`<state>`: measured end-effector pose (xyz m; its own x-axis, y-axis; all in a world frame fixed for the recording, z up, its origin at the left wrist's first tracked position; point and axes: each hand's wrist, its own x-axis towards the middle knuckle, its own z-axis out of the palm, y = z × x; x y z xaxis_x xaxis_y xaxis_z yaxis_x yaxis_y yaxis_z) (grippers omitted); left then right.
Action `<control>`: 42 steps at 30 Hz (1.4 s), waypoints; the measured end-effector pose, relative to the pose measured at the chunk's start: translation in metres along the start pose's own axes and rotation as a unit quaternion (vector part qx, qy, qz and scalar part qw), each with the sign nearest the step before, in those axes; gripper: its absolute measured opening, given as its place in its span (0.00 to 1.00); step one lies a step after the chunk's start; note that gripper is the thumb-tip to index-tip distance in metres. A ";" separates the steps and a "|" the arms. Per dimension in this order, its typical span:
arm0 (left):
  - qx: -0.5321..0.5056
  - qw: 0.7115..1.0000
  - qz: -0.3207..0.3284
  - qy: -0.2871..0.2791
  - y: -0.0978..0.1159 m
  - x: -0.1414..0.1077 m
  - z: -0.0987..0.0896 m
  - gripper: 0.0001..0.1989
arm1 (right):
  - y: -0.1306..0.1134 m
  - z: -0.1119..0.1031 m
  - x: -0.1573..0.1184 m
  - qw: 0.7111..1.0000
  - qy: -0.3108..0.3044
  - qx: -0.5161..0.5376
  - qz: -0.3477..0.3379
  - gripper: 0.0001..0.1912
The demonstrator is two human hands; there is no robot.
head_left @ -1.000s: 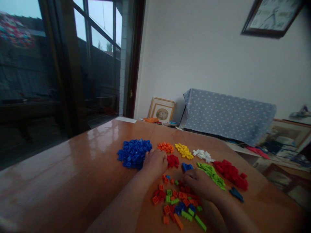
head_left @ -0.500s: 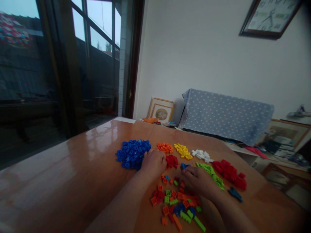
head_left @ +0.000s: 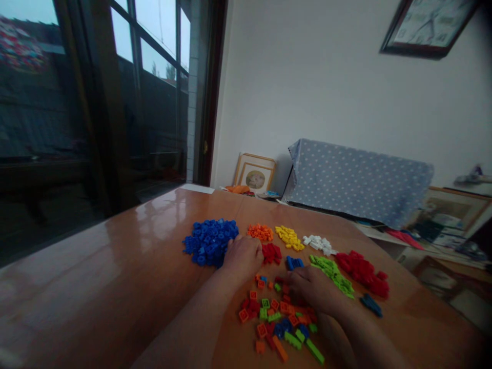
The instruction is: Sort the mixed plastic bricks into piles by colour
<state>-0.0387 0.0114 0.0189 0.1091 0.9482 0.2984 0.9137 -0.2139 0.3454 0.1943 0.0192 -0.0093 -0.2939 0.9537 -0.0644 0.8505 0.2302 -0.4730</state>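
Observation:
My left hand [head_left: 245,254] rests on the table with its fingers curled under, between the large blue brick heap [head_left: 211,241] and a small pile of red bricks [head_left: 271,253]. Whatever its fingertips hold, if anything, is hidden. My right hand [head_left: 311,288] is low over the upper right of a loose mix of orange, red, green and blue bricks [head_left: 274,307]. Its fingers are bent together near some red pieces, and their tips cannot be seen clearly. Just beyond it lies a small group of blue bricks [head_left: 294,263].
Sorted piles run across the back: orange [head_left: 260,232], yellow [head_left: 289,238] and white [head_left: 319,244]. Right of my right hand lie lime green pieces [head_left: 332,275], a red heap [head_left: 363,274] and dark blue pieces [head_left: 371,305]. All sit on a glossy wooden table [head_left: 126,271].
My right hand has drawn back a little from the small blue group toward the mixed bricks, uncovering more of that group. My left hand stays in place.

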 end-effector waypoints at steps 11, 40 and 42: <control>0.002 1.000 -0.002 0.000 -0.001 0.000 0.002 0.11 | -0.004 0.007 0.004 0.997 -0.007 0.016 -0.069 0.22; 0.006 1.000 -0.004 -0.009 -0.002 0.000 0.003 0.11 | -0.003 0.014 0.020 0.997 0.022 -0.011 -0.069 0.22; 0.005 1.000 -0.006 -0.010 -0.001 0.000 0.002 0.11 | -0.002 0.014 0.021 0.997 0.026 -0.007 -0.066 0.23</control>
<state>-0.0390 0.0123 0.0170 0.1055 0.9554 0.2756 0.9186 -0.1998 0.3409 0.1807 0.0357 -0.0219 -0.3809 0.9236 0.0439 0.8122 0.3569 -0.4615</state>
